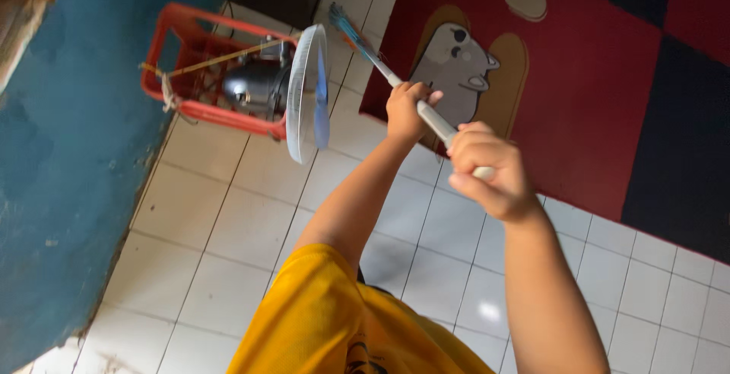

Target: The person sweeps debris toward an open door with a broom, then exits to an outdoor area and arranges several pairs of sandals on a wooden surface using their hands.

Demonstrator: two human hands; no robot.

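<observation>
You are standing in a home, in a plain living room; white floor tiles (228, 214) run across the lower frame; a red and black play mat (608, 93) with a cartoon animal fills the upper right; at upper left a rough blue painted wall (61, 153) meets the floor; beside it a household fan (304, 93) sits in a red plastic crate (190, 47).

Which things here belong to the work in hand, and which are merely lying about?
In use: left hand and right hand, both gripping the white broom handle; broom bristles.

Lying about: fan, red crate, red rug, white tiled floor.
</observation>
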